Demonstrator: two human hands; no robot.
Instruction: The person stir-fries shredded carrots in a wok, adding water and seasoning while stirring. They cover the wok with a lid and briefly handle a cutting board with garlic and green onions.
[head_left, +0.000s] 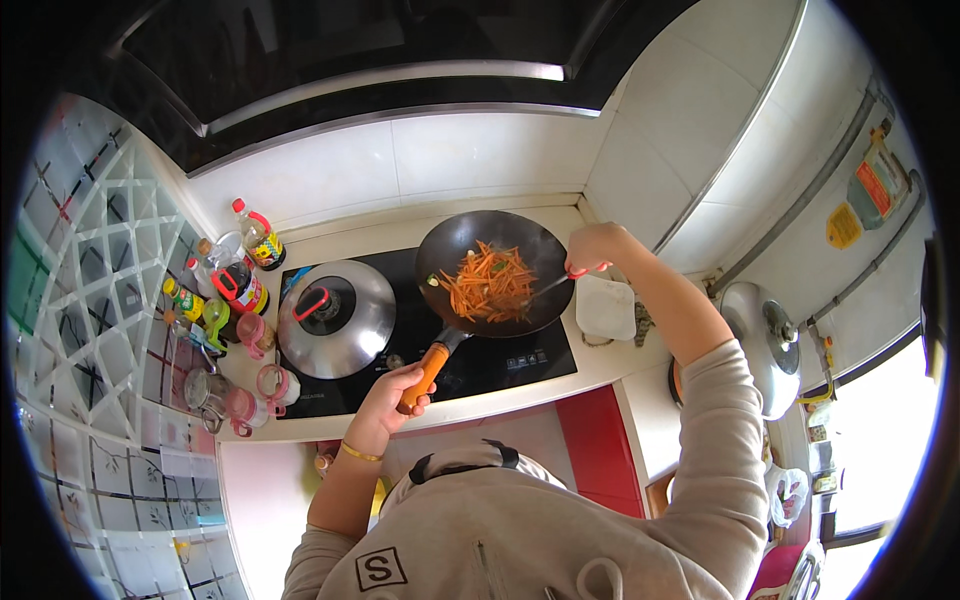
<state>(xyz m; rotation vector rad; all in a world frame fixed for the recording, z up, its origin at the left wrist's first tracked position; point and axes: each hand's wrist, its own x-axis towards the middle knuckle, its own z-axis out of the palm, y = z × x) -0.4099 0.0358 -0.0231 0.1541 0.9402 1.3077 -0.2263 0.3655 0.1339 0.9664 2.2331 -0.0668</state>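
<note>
A dark wok (491, 225) sits on the right part of the black glass cooktop (540, 360), holding a heap of shredded carrots (487, 281) with bits of green and white. My left hand (397, 394) is closed round the wok's wooden handle (425, 375), which points down and to the left. At the wok's right rim, my right hand (596, 247) grips a spatula (551, 285) by its red handle. The spatula's metal shaft slopes down into the carrots, and its working end is hidden among them.
Left of the wok, a domed metal lid (345, 349) with a red-edged knob covers the cooktop. Sauce bottles (259, 236) and pink-handled jars (277, 386) crowd the left counter. A white square dish (606, 307) lies right of the wok. The range hood (390, 82) hangs above.
</note>
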